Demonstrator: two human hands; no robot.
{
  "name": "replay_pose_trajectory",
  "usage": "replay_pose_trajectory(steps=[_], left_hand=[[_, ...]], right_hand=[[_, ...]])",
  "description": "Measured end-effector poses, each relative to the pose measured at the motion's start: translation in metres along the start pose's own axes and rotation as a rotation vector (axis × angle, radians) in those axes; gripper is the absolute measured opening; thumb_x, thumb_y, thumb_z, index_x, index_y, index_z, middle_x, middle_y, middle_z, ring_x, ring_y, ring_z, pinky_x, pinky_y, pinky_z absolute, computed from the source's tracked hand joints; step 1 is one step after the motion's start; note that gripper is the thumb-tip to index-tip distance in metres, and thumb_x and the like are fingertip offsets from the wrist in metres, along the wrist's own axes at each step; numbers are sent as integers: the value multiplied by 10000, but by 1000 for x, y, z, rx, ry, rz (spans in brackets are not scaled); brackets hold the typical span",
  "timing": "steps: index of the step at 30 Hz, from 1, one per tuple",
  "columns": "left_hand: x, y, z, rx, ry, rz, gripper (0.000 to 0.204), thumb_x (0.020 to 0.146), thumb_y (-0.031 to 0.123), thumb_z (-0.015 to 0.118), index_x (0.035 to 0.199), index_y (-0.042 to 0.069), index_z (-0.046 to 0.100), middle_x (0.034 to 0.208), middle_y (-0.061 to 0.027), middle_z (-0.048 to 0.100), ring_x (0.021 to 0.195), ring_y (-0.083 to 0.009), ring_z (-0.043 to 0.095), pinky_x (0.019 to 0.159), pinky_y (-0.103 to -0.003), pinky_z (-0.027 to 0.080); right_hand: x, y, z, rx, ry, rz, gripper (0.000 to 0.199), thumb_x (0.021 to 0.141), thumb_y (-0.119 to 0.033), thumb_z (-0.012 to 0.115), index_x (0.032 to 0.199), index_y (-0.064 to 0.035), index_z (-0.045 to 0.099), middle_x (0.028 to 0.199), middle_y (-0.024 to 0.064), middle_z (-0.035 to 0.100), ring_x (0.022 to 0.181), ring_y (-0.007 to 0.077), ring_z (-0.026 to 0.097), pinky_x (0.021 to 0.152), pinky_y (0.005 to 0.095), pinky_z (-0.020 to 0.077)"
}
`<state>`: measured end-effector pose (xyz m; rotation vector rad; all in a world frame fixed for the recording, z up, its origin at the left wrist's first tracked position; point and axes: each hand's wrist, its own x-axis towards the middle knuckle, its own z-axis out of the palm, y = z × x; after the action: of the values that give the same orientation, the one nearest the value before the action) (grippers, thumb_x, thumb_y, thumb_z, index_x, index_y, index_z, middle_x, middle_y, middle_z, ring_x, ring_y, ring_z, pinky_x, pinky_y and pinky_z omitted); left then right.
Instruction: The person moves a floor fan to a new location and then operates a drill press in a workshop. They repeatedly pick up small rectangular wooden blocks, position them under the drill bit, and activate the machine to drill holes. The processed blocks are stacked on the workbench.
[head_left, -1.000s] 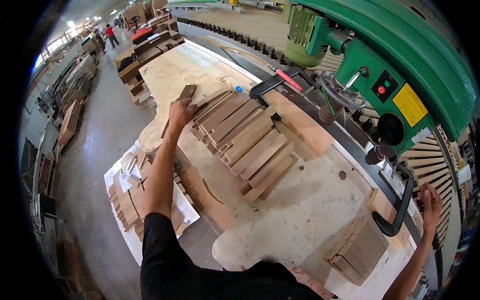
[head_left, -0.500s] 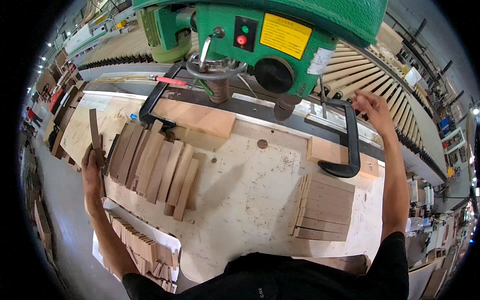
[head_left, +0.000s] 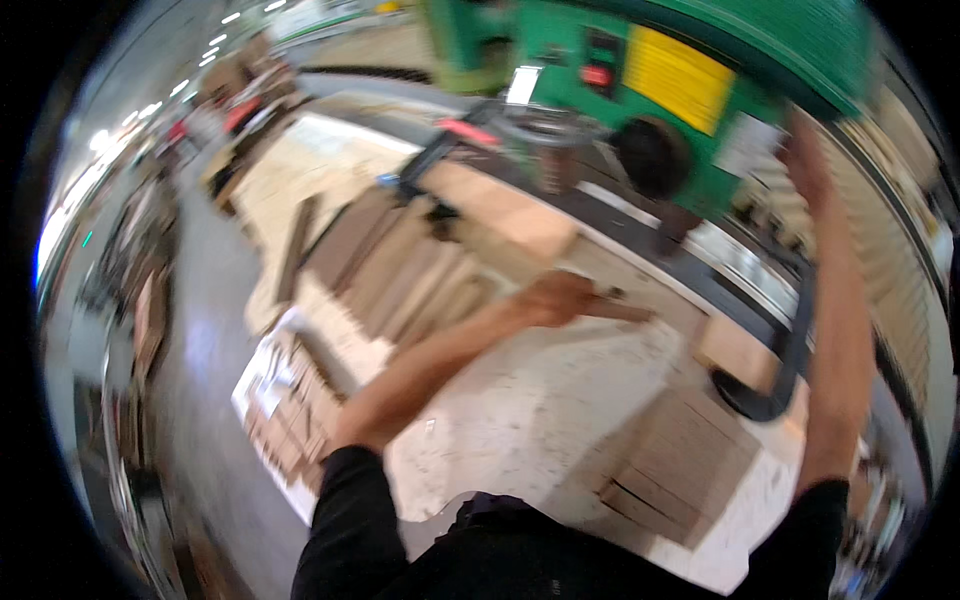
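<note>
I am carrying a small wood piece point(head_left: 615, 308) in my left hand point(head_left: 553, 298), fingers closed around one end so the rest is sticking out toward the green machine point(head_left: 700, 90). By my reading, I am bringing it from the row of wooden slats point(head_left: 400, 265) lying on the far-left side of the table point(head_left: 520, 410), away from the machine, over to the work zone right in front of it. My right hand point(head_left: 805, 150) is reaching up against the machine's front; blur is hiding whether it is gripping anything, so I cannot tell its hold. The next move is calling for a steady placement against the pale block point(head_left: 500, 215) clamped just below the machine. The piece is looking short, flat, brown, though smeared by motion.
</note>
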<state>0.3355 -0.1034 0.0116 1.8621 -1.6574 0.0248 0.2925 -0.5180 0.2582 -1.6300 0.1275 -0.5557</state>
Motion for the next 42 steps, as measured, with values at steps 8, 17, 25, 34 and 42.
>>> replay_pose_trajectory(steps=[8,17,25,34,42], left_hand=[[83,32,10,273,-15,-362,163,846,263,619,927,137,683,942,-113,629,947,-298,621,789,-436,491],[-22,107,-152,370,191,-439,304,770,116,621,1067,96,681,899,-99,681,771,-281,657,640,-420,516],[-301,-80,-331,681,509,-1231,220,780,179,632,960,132,749,903,-167,708,879,-347,678,797,-444,530],[-303,-130,-313,788,67,-1214,213,779,150,639,960,68,715,1041,-171,664,1028,-381,621,883,-465,519],[-302,-107,-329,-617,922,-1129,311,1020,215,493,1107,-55,621,919,-126,679,664,-133,614,635,-278,518]], right_hand=[[71,38,-70,62,71,-110,406,1001,-253,560,1366,-87,497,1300,66,562,1133,250,541,947,394,489],[45,16,-61,76,224,35,446,1013,-298,528,1398,-86,449,1317,75,542,1153,257,541,934,408,498],[2,7,-49,139,271,115,484,1024,-338,499,1426,-84,407,1333,82,524,1172,264,542,922,420,506],[-50,4,-37,-9,448,125,499,1028,-334,489,1456,-106,372,1334,65,524,1192,251,545,895,408,513],[-87,5,-62,-288,286,154,436,1043,-340,428,1381,-67,435,1306,98,511,1105,234,544,910,384,453]])
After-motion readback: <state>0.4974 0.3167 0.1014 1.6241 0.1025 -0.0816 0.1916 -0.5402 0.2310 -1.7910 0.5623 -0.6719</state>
